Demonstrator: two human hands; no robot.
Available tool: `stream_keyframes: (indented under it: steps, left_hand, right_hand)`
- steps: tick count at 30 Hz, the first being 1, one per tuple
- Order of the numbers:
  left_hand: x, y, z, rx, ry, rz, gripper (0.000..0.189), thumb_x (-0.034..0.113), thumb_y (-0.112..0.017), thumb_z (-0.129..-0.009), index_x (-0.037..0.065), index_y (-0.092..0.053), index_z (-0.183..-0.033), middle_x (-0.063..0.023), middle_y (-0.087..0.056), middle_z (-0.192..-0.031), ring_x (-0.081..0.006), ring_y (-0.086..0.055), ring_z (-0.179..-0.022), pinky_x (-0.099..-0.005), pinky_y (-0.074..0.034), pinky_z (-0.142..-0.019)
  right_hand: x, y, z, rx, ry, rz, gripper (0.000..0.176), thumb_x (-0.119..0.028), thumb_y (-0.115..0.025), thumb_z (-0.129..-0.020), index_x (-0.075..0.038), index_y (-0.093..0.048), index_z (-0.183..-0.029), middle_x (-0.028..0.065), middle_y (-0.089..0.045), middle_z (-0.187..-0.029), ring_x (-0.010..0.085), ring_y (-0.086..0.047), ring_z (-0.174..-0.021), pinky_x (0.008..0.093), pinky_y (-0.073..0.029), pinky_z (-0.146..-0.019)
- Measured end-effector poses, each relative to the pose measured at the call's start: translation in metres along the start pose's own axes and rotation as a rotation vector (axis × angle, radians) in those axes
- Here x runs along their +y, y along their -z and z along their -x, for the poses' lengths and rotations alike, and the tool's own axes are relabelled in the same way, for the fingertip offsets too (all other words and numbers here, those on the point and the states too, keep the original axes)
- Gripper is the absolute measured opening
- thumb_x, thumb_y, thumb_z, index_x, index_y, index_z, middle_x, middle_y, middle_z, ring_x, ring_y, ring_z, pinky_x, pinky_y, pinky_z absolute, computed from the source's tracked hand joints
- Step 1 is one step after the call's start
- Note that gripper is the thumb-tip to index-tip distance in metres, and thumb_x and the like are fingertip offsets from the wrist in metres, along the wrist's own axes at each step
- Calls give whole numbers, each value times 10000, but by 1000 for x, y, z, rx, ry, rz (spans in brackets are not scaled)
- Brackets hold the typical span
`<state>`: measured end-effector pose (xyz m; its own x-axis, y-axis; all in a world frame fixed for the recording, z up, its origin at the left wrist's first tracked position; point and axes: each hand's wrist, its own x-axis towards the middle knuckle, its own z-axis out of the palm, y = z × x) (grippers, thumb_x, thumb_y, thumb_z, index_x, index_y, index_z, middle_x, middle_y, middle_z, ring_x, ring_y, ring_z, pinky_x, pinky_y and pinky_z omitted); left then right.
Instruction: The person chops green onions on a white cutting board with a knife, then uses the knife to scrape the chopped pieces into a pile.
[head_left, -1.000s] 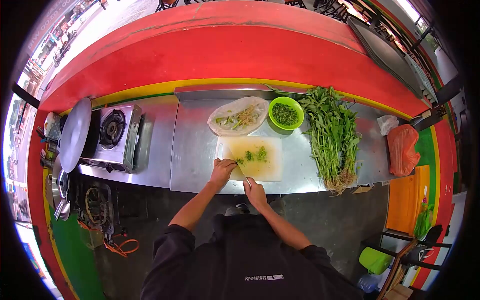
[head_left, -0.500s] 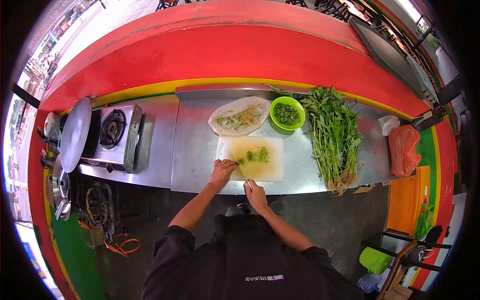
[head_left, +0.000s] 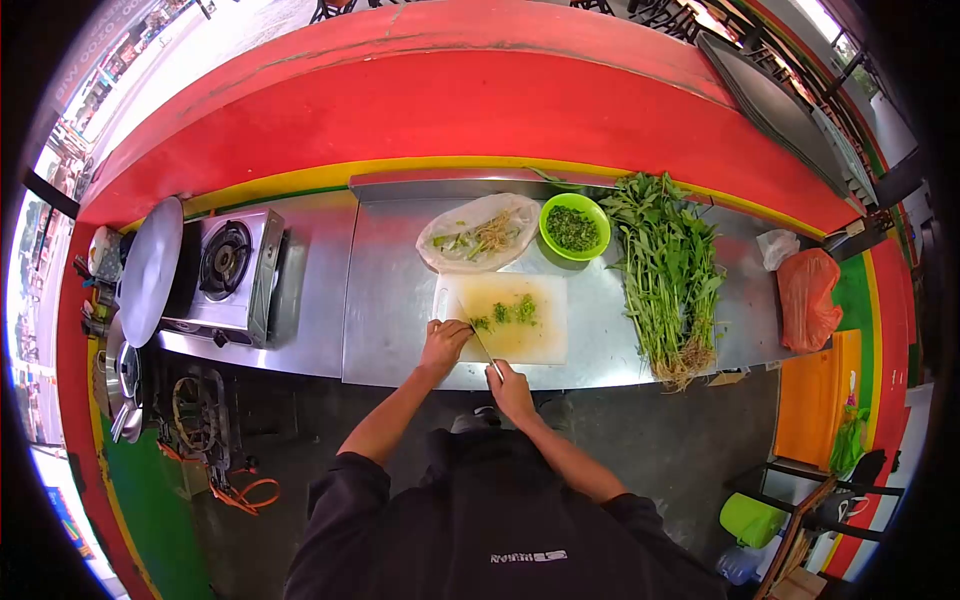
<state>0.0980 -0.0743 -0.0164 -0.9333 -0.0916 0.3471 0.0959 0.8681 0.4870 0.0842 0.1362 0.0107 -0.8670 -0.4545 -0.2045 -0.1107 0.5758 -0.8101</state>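
My right hand (head_left: 512,390) is closed around the handle of a knife (head_left: 484,347), near the front edge of a white cutting board (head_left: 550,345). The blade slants up and left across the board, close beside the fingers of my left hand (head_left: 446,343). Those fingers are curled and pressed together at the board's left side, against a small bunch of green herbs (head_left: 481,323); the part under the fingers is hidden. Small piles of chopped herbs (head_left: 524,308) lie to the right of the blade.
Behind the board sit a plastic bag with rooted stems (head_left: 480,235) and a green bowl of chopped greens (head_left: 574,229). A large bunch of leafy greens (head_left: 668,280) lies to the right, with a red plastic bag (head_left: 808,300) beyond. A gas stove (head_left: 228,262) stands left.
The knife blade has turned and now looks thinner, its tip showing farther up and left. Both hands stay in nearly the same place.
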Motion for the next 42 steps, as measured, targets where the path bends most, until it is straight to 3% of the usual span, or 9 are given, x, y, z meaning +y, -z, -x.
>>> stream_keyframes:
  steps: [6,11,18,33,38,42]
  left_hand:
    - [4,5,-2,-41,-17,-34,169,120,-656,-893,124,-735,-1043,20,-699,-1085,-138,-633,-1080,-417,-377,-954]
    - [6,13,-2,-71,-35,-79,194,103,-648,-876,125,-741,-1045,25,-694,-1109,-140,-632,-1080,-418,-375,-942]
    - [0,4,2,-52,-26,-56,212,79,-664,-867,138,-735,-1057,40,-692,-1131,-132,-635,-1098,-430,-368,-953]
    - [-1,2,4,-8,-24,-52,156,102,-666,-881,148,-742,-1010,44,-705,-1044,-146,-643,-1033,-419,-371,-936]
    - [3,6,4,-56,-15,-54,235,61,-621,-864,131,-747,-1048,36,-694,-1119,-134,-627,-1085,-411,-366,-965]
    - [5,13,5,-58,1,-54,241,64,-612,-871,131,-748,-1059,38,-691,-1130,-130,-624,-1089,-409,-363,-962]
  right_hand:
    - [1,-6,-13,3,45,129,294,-304,-587,-1008,-70,-657,-1171,276,-688,-804,487,-677,-786,554,-532,-694]
    - [-7,1,-6,-8,5,9,291,-289,-580,-1014,-59,-658,-1174,276,-684,-789,496,-673,-775,554,-521,-678]
    - [-1,-1,0,9,43,81,307,-289,-588,-1014,-46,-650,-1190,287,-681,-805,493,-673,-801,553,-520,-690]
    - [-3,0,1,22,36,13,283,-286,-595,-1005,-83,-660,-1192,289,-678,-799,490,-677,-799,551,-522,-700]
    - [-2,-6,-14,31,85,123,268,-293,-590,-1007,-69,-658,-1137,278,-679,-790,491,-672,-785,553,-515,-692]
    - [-4,-5,-11,11,66,16,280,-302,-591,-1007,-76,-657,-1158,271,-683,-788,489,-674,-780,545,-518,-689]
